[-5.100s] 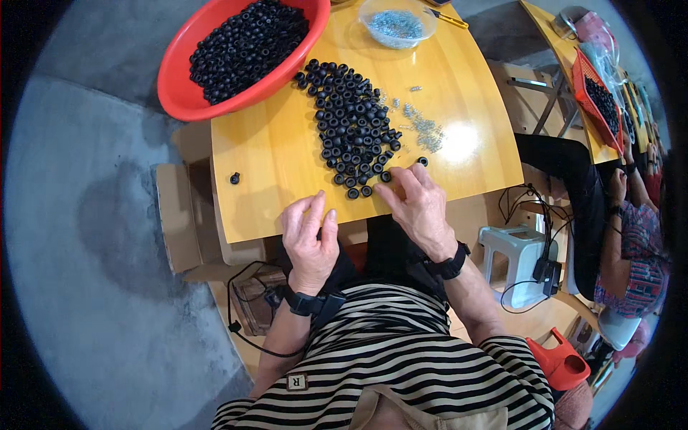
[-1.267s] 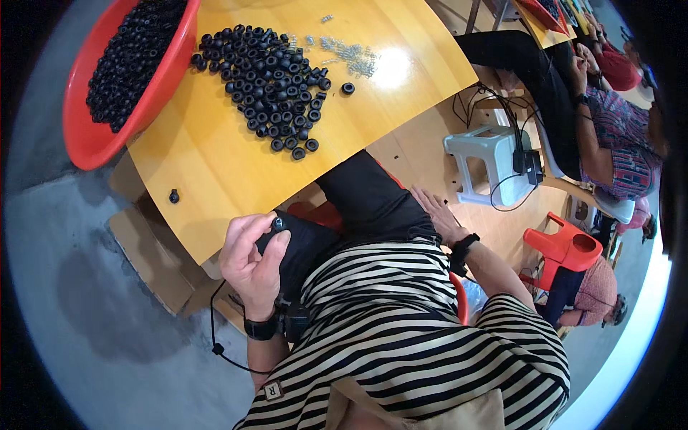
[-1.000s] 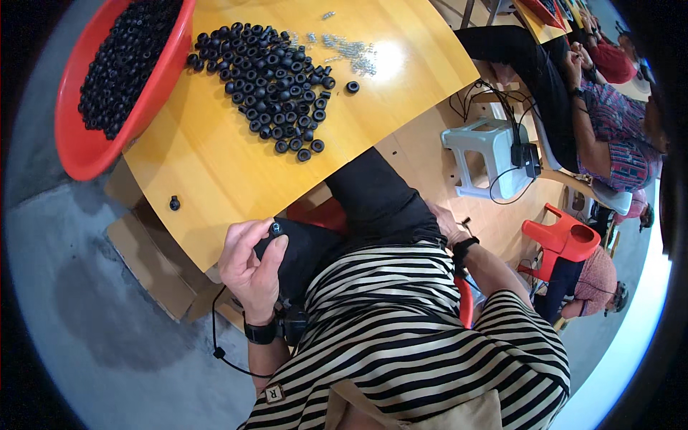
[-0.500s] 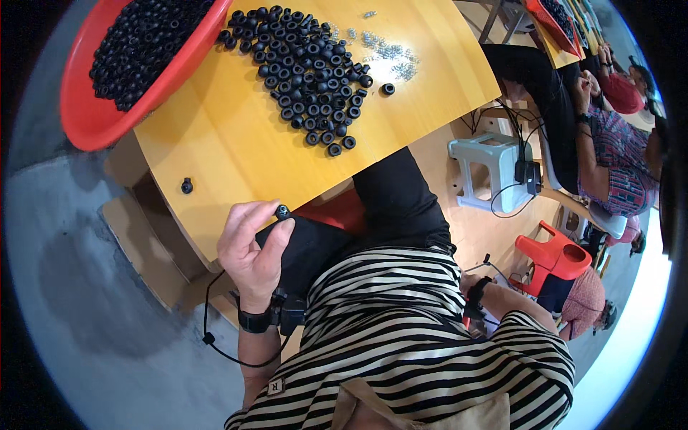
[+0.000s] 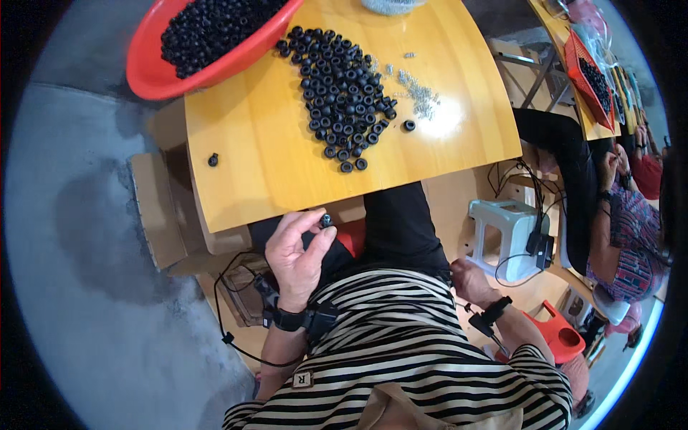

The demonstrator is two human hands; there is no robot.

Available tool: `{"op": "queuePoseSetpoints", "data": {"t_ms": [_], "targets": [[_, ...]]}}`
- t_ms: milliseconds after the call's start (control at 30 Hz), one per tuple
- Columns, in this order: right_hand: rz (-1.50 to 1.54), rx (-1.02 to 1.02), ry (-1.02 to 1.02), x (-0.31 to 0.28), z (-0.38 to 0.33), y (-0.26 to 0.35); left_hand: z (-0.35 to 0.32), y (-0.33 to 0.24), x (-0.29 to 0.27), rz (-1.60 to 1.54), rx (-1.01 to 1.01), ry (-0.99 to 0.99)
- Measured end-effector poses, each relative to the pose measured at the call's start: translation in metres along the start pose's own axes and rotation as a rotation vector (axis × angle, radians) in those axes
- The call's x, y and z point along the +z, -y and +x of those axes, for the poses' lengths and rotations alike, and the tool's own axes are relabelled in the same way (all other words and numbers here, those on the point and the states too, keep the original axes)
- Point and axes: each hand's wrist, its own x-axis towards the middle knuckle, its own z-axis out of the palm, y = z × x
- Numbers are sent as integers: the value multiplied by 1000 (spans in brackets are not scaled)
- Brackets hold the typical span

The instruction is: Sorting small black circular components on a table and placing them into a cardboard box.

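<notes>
My left hand (image 5: 297, 252) is raised just off the table's near edge, its thumb and forefinger pinching a small black round part (image 5: 326, 221). A bit of something shiny shows in that part. Beside my right hip, my right hand (image 5: 473, 282) is closed with its fingers curled; what it holds, if anything, is hidden. A heap of black ring-shaped parts (image 5: 347, 107) lies on the yellow table (image 5: 251, 165). To its right is a scatter of small metal springs (image 5: 419, 94). One separate black piece with a small knob (image 5: 213, 160) lies near the table's left edge.
A red basin (image 5: 154, 79) full of black parts overhangs the far left of the table. A clear tub (image 5: 393, 6) stands at the far edge. Cardboard boxes (image 5: 159, 208) are below left, a pale stool (image 5: 505, 236) with cables at right. Other people sit farther right.
My right hand has come forward into fuller view beside my hip. My left hand keeps its pinch on the small black part. The whole view has shifted, showing more of the table's far side.
</notes>
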Motion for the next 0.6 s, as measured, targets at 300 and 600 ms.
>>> {"op": "queuePoseSetpoints", "data": {"t_ms": [300,600], "targets": [[318,-363,-800,-106,167,144,23,-22,17,96,62,47],[106,-249,-812,-89,232,186,17,-21,21,92,-5,34]]}}
